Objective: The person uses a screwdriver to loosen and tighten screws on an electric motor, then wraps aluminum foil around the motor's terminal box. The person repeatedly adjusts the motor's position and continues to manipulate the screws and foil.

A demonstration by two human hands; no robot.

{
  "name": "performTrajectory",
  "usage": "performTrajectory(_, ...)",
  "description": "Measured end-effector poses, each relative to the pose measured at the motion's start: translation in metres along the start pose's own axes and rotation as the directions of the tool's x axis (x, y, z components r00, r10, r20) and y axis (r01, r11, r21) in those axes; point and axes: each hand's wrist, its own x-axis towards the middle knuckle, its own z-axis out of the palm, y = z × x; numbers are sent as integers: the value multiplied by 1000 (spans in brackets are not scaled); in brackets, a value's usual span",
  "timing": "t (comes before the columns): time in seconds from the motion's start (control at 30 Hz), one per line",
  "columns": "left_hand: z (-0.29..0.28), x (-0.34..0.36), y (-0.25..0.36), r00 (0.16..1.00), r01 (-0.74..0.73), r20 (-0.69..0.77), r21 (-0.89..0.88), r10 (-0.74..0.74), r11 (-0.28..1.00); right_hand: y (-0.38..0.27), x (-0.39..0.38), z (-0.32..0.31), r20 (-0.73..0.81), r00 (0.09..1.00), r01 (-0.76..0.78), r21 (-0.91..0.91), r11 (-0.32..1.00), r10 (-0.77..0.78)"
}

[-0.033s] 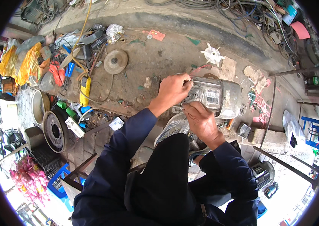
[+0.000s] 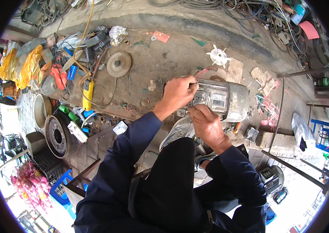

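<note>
A grey electric motor [image 2: 239, 101] lies on its side on the dirty work surface, a pale label plate on its body. My left hand [image 2: 178, 92] is closed at the motor's left end, thumb and fingers pinched together at its upper edge. Thin red wires [image 2: 202, 71] come out just beyond those fingertips. Lower down, my right hand [image 2: 208, 125] has its fingers pressed together over the near left part of the motor. Both hands hide whatever lies between their fingertips. Beyond the motor sits a white plastic fan [image 2: 219, 57] with short blades.
A round metal disc [image 2: 119, 63] and a yellow hoist pendant [image 2: 88, 94] lie to the left. Loose red wires [image 2: 270, 105] and torn cardboard [image 2: 263, 79] are right of the motor. Cables [image 2: 246, 15] pile up at the far right. A wheel rim [image 2: 56, 136] stands lower left.
</note>
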Motion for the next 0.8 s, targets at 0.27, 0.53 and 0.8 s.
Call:
performTrajectory(0.27, -5, 1, -6, 994, 73, 96, -221, -53, 973, 1, -1, -13, 4, 984, -178, 70, 982, 178)
performTrajectory(0.53, -8, -3, -4, 990, 86, 133, -268, -51, 960, 41, -2, -29, 17, 980, -193, -108, 975, 196)
performTrajectory(0.8, -4, -5, -9, 998, -3, 63, -352, 27, 936, 55, -7, -22, -51, 989, -147, -102, 984, 142)
